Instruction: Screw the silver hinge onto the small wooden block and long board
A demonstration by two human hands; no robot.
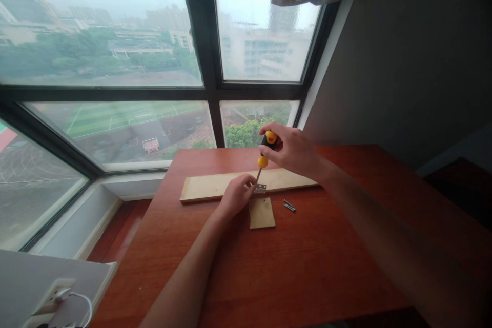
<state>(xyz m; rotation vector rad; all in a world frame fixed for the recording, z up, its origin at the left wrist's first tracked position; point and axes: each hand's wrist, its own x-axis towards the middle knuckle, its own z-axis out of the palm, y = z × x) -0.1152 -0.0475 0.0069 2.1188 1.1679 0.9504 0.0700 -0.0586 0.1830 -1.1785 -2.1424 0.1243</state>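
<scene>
My right hand (294,147) grips the yellow and black handle of a screwdriver (263,161), which is tilted with its shaft pointing down. The shaft's lower end meets a small metal hinge (261,188) at the near edge of a long pale wooden board (211,187). My left hand (239,193) is beside the hinge, fingers closed near the screwdriver's tip; what they pinch is too small to make out. Just in front of the hinge lies a small square wooden piece (262,214) with a dark hole near its far edge.
Several screws (289,206) lie on the reddish-brown table (307,261), right of the square piece. Behind the table stands a large window with dark frames (213,89). A wall socket with a white plug (62,294) is at the lower left.
</scene>
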